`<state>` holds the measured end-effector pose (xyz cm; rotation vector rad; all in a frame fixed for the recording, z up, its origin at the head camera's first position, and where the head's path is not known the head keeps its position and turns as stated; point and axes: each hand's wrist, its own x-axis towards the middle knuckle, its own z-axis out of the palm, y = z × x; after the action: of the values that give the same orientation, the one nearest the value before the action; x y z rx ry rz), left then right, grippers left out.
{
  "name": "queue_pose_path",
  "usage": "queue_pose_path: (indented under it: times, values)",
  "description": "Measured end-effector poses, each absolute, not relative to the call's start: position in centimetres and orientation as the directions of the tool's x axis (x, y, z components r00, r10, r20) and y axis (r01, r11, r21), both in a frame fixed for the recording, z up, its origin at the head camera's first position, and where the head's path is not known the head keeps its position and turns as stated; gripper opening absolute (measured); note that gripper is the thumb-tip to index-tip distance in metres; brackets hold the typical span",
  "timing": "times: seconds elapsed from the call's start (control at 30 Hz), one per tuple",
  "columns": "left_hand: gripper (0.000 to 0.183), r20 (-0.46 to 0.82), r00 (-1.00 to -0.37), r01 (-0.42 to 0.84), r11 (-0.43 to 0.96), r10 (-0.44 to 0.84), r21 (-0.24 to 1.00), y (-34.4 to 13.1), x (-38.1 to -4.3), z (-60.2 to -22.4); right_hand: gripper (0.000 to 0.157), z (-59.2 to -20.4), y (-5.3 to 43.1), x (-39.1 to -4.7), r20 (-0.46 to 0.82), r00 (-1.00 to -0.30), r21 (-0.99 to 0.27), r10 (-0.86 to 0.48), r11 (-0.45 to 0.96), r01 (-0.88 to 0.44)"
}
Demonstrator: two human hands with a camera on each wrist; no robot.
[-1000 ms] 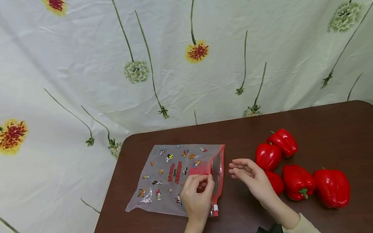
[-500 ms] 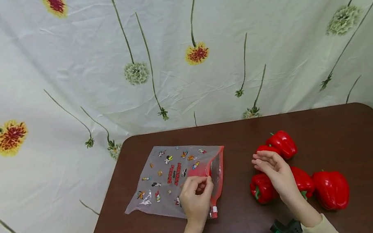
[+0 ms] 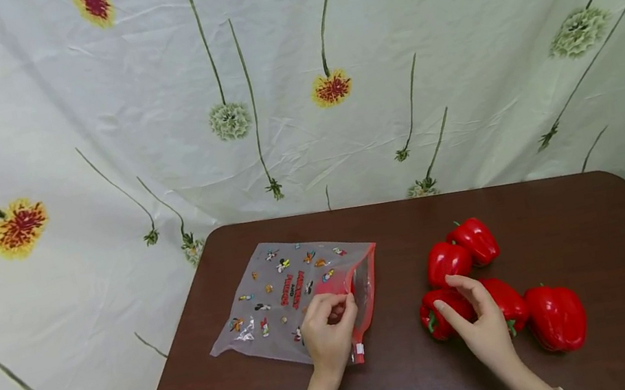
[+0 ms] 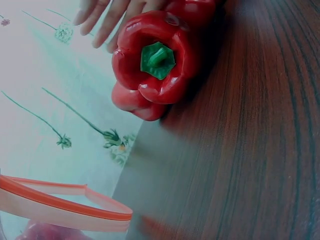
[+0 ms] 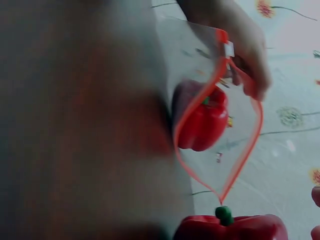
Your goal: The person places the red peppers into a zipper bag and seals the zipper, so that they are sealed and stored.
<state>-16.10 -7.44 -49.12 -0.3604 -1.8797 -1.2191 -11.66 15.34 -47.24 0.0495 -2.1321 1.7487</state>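
Note:
My left hand (image 3: 327, 335) pinches the red upper edge of a clear zipper bag (image 3: 268, 283) printed with small cartoon figures. In the right wrist view the bag's mouth gapes, and one red bell pepper (image 5: 205, 125) shows inside it. My right hand (image 3: 488, 331) is over the loose peppers, thumb and fingers spread apart at the nearest-left bell pepper (image 3: 438, 320). That pepper's green stem (image 4: 159, 59) faces the bag in the left wrist view, with the right hand's fingers extended behind it. Whether they touch it I cannot tell.
Other red bell peppers stand close by: one at the back (image 3: 475, 241), one left of it (image 3: 447, 262), one in the middle (image 3: 509, 303) and one at the right (image 3: 557, 318). The brown table (image 3: 624, 251) meets a flower-printed cloth (image 3: 443, 11) behind.
My right hand has moved right from beside the bag to the peppers, then lower, its thumb and fingers spreading. The left hand stays at the bag's edge.

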Motion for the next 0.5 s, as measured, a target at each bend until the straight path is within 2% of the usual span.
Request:
queue_pose_path:
  times: [0.13,0.23,0.5]
  values:
    - [0.01,0.785,-0.588,0.639,0.482,-0.196,0.599,-7.4,-16.1,-49.0,0.039,-46.4,14.8,-10.5,0.394,-0.896,-0.895,0.205,0.309,-0.323]
    - [0.011,0.786,-0.585,0.646,0.473,-0.199,0.6,-7.4,-16.1,-49.0,0.038,-46.0,14.7,-10.1,0.406,-0.888,-0.882,0.217,0.345,-0.32]
    - [0.009,0.789,-0.579,0.656,0.459,-0.203,0.6,-7.4,-16.1,-49.0,0.045,-49.1,15.9,-10.6,0.274,-0.923,-0.928,0.271,0.327,-0.18]
